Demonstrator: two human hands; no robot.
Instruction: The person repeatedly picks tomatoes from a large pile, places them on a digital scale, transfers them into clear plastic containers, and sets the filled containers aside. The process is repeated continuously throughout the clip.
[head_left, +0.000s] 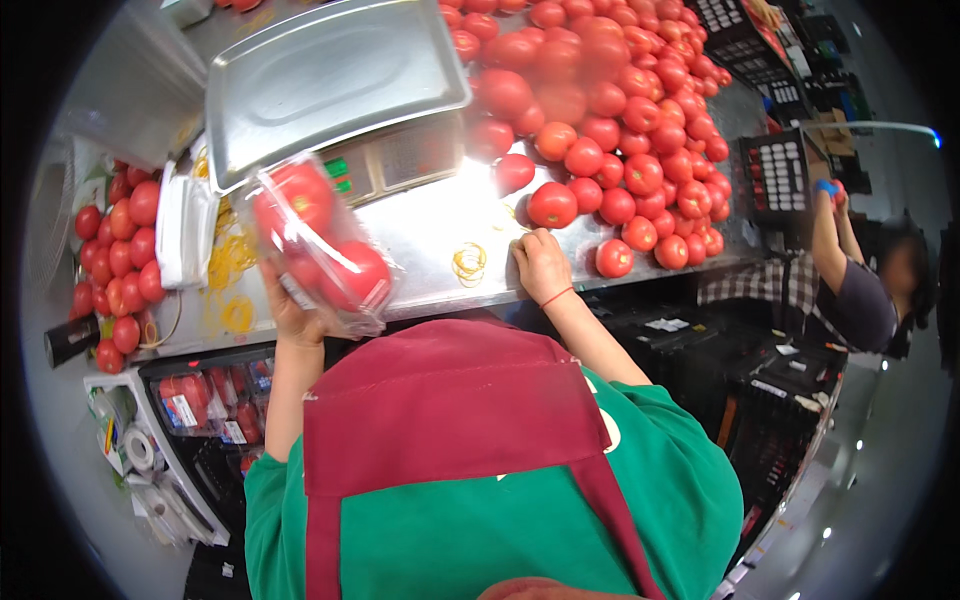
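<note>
My left hand (294, 311) grips a clear plastic bag of tomatoes (360, 274) at the front of the steel table (420, 262), just before a weighing scale (420, 154). Several large red tomatoes show through the film, and a small label is on its side. My right hand (543, 262) rests on the table with its fingers curled down, between a small heap of yellow rubber bands (469, 264) and the edge of the loose tomatoes (643, 174). A few thin bands lie by its fingertips; whether it pinches one is hidden.
The scale's steel pan (330, 82) stands behind the bag. At left are a white stack of bags (184, 229), more rubber bands (229, 259) and tomatoes (120, 255). Below sits a black crate (202, 450) with packed tomatoes. Another person (855, 300) works at far right near crates (776, 172).
</note>
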